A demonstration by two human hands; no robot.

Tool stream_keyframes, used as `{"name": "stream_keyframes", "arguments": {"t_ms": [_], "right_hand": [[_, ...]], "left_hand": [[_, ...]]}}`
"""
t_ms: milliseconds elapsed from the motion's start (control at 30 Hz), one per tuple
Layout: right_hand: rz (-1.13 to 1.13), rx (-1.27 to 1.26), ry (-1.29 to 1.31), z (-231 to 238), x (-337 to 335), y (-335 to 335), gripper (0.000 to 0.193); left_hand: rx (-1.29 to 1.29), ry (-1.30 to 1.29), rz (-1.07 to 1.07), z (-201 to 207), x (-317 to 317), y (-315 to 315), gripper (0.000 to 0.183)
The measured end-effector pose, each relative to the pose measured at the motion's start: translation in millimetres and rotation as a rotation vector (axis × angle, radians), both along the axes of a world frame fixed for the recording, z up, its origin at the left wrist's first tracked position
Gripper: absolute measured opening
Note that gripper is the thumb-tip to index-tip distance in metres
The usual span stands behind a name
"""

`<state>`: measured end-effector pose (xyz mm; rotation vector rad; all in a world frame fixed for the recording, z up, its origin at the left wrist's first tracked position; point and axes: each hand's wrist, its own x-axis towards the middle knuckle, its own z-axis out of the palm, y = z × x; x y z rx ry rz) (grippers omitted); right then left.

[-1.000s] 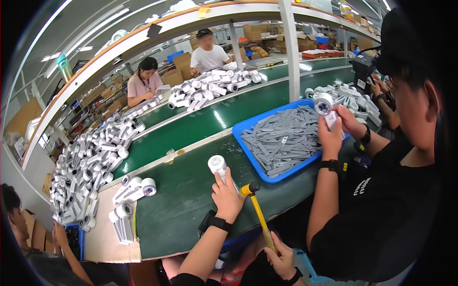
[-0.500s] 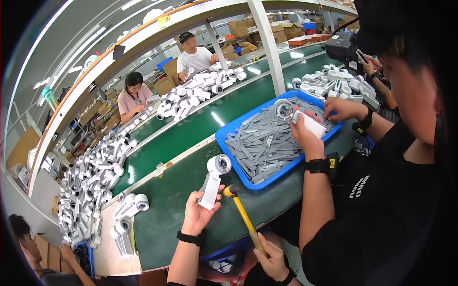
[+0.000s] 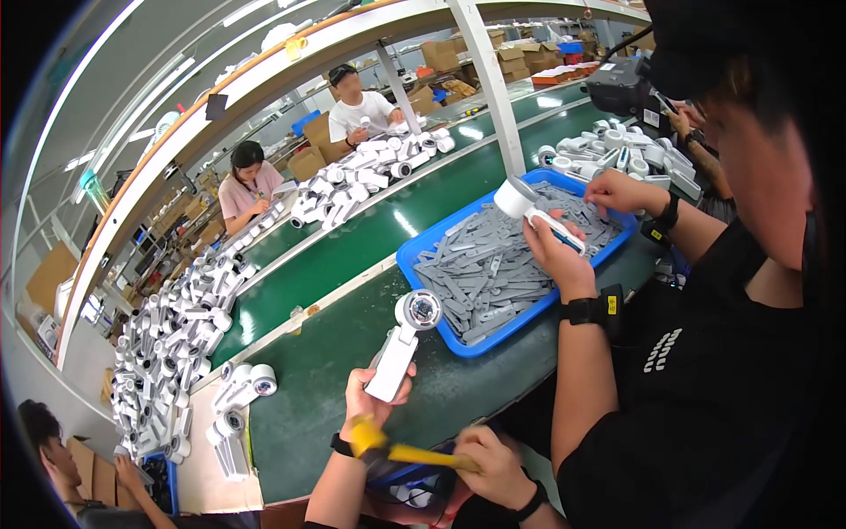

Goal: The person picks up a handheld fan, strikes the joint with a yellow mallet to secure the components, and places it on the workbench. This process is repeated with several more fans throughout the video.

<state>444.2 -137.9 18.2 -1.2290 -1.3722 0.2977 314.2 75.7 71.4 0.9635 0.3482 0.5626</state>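
My left hand (image 3: 374,397) is closed round the handle of a white handheld fan (image 3: 393,360), its round grey-rimmed head tilted up and away from me. In my right hand (image 3: 495,467) is a hammer (image 3: 414,455) with a yellow handle, smeared by motion. The hammer's yellow and black head lies in front of my left wrist in the picture; whether it touches the wrist, I cannot tell. Just beyond the fan stands a blue tray (image 3: 471,349) filled with grey strip-shaped plastic parts (image 3: 493,264).
At right, a co-worker holds another white fan (image 3: 520,201) over the tray. White fans (image 3: 167,344) are heaped at left, several lying on a beige board (image 3: 198,476). More fans (image 3: 370,167) pile up across the green conveyor belt (image 3: 352,234), before two people. A white post (image 3: 489,84) rises behind the tray.
My right hand has swung the hammer leftward and down, from upright beside the fan to across my left wrist. The fan has shifted slightly right. The co-worker has turned their fan's head.
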Motion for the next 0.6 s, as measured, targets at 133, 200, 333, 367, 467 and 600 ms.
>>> {"name": "stream_keyframes", "arguments": {"t_ms": [133,200,333,367,467,600], "right_hand": [[0.145,0.012,0.009,45.1,-15.7,35.4,0.025],[0.130,0.060,0.056,43.5,-19.4,52.2,0.024],[0.058,0.053,0.022,43.0,-10.5,69.5,0.024],[0.061,0.062,-0.006,42.1,-9.5,72.5,0.020],[0.037,0.043,-0.046,37.8,-9.4,75.7,0.018],[-0.027,0.072,-0.060,31.6,-13.7,79.9,0.022]], "left_hand": [[0.091,0.081,0.082,6.2,5.5,-10.3,0.074],[0.074,0.120,0.116,2.8,4.7,-13.9,0.081],[0.064,0.107,0.122,-6.4,5.4,-13.2,0.085],[0.068,0.077,0.076,-12.8,0.9,-6.6,0.083],[0.110,0.171,0.221,-8.1,5.4,-18.4,0.081],[0.154,0.132,0.194,-11.6,2.8,-14.3,0.079]]}}
